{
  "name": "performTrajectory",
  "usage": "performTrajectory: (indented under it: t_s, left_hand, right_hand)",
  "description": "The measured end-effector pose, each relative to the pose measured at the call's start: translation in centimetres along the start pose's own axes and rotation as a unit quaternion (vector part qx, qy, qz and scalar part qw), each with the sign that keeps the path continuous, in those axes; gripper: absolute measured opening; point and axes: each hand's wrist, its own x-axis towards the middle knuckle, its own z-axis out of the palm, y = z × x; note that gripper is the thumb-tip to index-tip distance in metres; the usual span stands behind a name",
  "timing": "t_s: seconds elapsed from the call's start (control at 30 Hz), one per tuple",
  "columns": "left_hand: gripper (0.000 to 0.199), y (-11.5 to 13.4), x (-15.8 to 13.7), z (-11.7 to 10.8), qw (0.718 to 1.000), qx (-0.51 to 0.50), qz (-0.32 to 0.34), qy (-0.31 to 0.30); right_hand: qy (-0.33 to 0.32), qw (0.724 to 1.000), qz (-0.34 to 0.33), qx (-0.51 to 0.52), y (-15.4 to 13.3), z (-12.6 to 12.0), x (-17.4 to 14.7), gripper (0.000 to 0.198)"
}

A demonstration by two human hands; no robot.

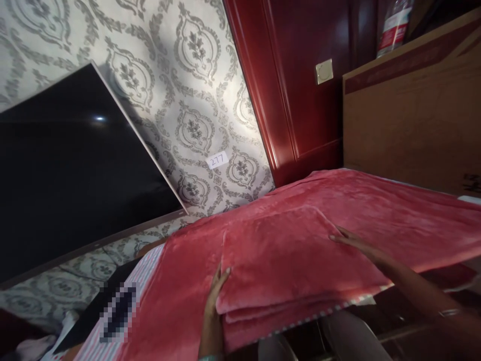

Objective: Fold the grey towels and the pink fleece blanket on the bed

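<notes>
A folded red plush blanket (pixel 278 250), several layers thick, lies on a larger spread of the same red plush cloth (pixel 391 210). Its folded layers show at the near edge. My left hand (pixel 216 293) is against the left side of the fold, thumb on the top edge and fingers stretched along the side. At the right side, my right hand (pixel 347 238) rests on the folded edge with its thumb and fingers extended and a little apart. The undersides of both hands are hidden.
A large dark television (pixel 82 170) leans at the left before patterned wallpaper. On the right stands a cardboard box (pixel 409 115) with a bottle (pixel 394 27) at its top. Striped cloth (pixel 145 268) shows beneath the red cloth, beside a pixelated dark item (pixel 120 313).
</notes>
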Motion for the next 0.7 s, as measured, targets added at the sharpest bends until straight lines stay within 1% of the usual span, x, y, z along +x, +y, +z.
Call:
performTrajectory:
  t_s: [0.07,0.13,0.23,0.3,0.37,0.43,0.5,0.57,0.7]
  left_hand:
    - [0.063,-0.3,0.6,0.2,1.0,-0.007,-0.009,0.002]
    - [0.072,-0.4,1.2,0.5,0.999,-0.024,-0.019,-0.018]
    - [0.083,-0.3,1.6,0.7,0.996,-0.056,-0.02,-0.06]
    - [0.084,-0.3,1.7,0.7,0.995,-0.069,-0.019,-0.075]
    - [0.082,-0.5,1.8,0.7,0.993,-0.077,-0.02,-0.083]
    - [0.08,-0.7,1.9,0.7,0.993,-0.079,-0.016,-0.086]
    - [0.08,-0.8,2.0,0.6,0.993,-0.078,-0.013,-0.087]
    - [0.08,-0.9,2.0,0.5,0.993,-0.077,-0.013,-0.088]
    - [0.078,-1.1,2.3,0.4,0.993,-0.076,-0.011,-0.088]
  right_hand:
    - [0.007,1.0,0.001,-0.003,0.1,0.1,0.0,0.106]
    - [0.011,1.0,-0.006,-0.002,0.2,0.2,0.0,0.106]
    - [-0.011,0.999,-0.028,-0.028,-0.4,-0.2,0.1,0.094]
    - [-0.009,0.992,-0.061,-0.112,-1.6,-0.7,0.5,0.083]
    - [0.015,0.971,-0.102,-0.214,-3.2,-1.0,1.0,0.073]
    - [0.032,0.951,-0.139,-0.273,-5.1,-0.8,1.7,0.065]
    - [0.028,0.942,-0.171,-0.286,-6.9,0.1,2.4,0.057]
    - [0.014,0.931,-0.204,-0.303,-8.3,1.6,3.1,0.05]
    - [-0.001,0.909,-0.239,-0.341,-9.6,4.3,4.3,0.038]
